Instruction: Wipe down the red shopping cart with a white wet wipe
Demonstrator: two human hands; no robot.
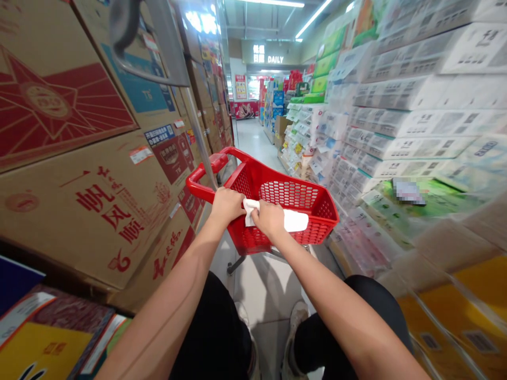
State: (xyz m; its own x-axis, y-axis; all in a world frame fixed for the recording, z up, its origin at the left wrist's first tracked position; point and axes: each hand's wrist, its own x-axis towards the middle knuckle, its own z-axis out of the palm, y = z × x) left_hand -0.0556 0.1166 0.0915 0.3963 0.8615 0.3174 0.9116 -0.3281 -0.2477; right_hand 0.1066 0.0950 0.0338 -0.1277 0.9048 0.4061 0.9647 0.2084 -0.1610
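Observation:
A red plastic shopping cart (293, 186) with honeycomb-holed sides stands sideways in front of me. My left hand (228, 205) is closed over the near rim of its basket, close to the red handle (200, 177). Just to the right, my right hand (270, 219) is closed on a crumpled white cloth (250, 207), pressing it to the same rim. The cloth's left end reaches my left hand's fingertips. A plain white panel (297, 220) shows on the basket's near side, right of my right hand. Fingers beyond the rim are hidden.
Stacked cardboard cartons (130, 206) wall the left side, with a grey metal pole (198, 126) in front. On the right rise piles of white plastic-wrapped packs (400, 116) and green packs (435, 198). The tiled aisle (253, 138) runs back between them.

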